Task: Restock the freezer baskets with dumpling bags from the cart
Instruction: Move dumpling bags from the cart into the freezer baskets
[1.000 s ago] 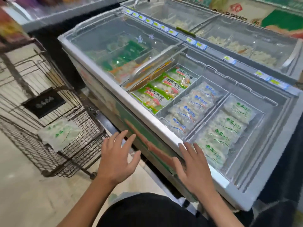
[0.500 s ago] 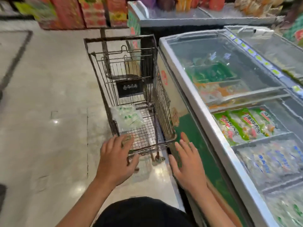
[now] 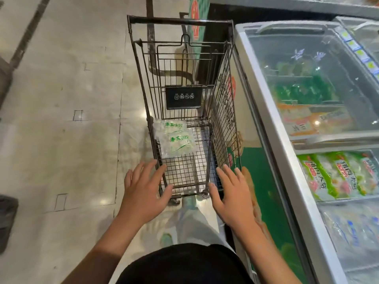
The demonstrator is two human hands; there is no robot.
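A dark wire cart (image 3: 222, 111) stands straight ahead beside the freezer (image 3: 272, 128). Two clear dumpling bags with green lettering (image 3: 176, 143) lie overlapping on the cart's floor at its left side. My left hand (image 3: 144, 193) hovers with fingers spread at the cart's near left corner and holds nothing. My right hand (image 3: 233, 195) is spread the same way at the near right corner, between cart and freezer. In the open freezer section at right lie green-labelled bags (image 3: 336, 175) and blue-labelled bags (image 3: 352, 228).
Glass sliding lids (image 3: 311, 78) cover the far part of the freezer. Pale tiled floor (image 3: 61, 140) stretches to the left. A dark object (image 3: 7, 220) sits at the left edge. My pale trouser leg and shoe show below the cart.
My view has swung left from the open freezer baskets to the cart. Both hands came away from the freezer edge and now hover at the cart's near end, still holding nothing.
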